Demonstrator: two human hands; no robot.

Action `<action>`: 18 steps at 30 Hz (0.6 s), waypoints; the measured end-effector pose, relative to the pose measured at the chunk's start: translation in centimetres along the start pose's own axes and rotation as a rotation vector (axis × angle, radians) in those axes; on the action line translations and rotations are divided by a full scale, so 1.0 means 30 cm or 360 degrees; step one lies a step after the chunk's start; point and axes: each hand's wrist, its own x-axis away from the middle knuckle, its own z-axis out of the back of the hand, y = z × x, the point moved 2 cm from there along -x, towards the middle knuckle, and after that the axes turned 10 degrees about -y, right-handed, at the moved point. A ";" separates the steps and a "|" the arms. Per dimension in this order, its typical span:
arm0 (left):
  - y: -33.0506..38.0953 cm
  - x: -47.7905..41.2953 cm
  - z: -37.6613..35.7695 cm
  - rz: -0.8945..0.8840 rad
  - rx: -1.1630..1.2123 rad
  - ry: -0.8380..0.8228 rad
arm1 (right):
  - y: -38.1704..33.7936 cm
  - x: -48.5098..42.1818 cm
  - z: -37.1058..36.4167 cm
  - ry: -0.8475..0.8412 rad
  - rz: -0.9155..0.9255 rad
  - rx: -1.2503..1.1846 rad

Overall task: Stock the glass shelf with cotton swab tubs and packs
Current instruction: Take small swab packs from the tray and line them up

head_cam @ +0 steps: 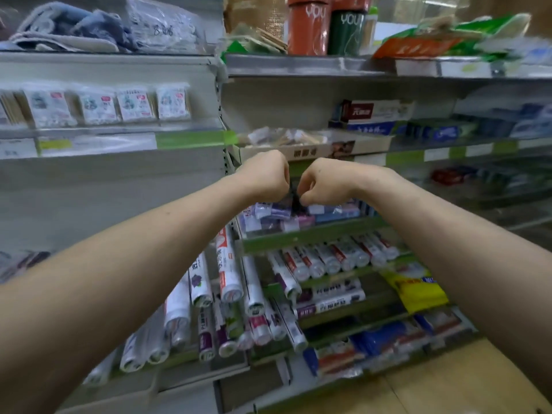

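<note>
Left hand (265, 177) and right hand (322, 183), fingers curled, nearly touching above the packs (298, 218) on the shelf (310, 236); grip cannot be confirmed. Packs judged light, soft, slippery; take by edges.

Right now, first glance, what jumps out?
Two bare forearms meet mid-frame, left hand and right hand curled close together over small packs; what they hold is hidden. Above, an orange tumbler and a green tumbler stand on the top shelf. Rolls crowd below the hands.
</note>
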 end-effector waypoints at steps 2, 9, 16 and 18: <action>0.008 0.029 -0.048 0.0004 0.0005 -0.0060 | 0.008 0.021 -0.051 -0.0042 -0.0034 -0.0027; 0.039 0.092 -0.236 0.0038 -0.0089 -0.0175 | 0.087 0.058 -0.232 -0.0108 -0.0131 -0.0056; 0.069 0.110 -0.521 0.0150 -0.0133 -0.0484 | 0.228 0.033 -0.451 -0.0407 -0.0158 -0.0084; 0.083 0.107 -0.614 0.0191 -0.0129 -0.0567 | 0.275 0.018 -0.511 -0.0457 -0.0159 -0.0061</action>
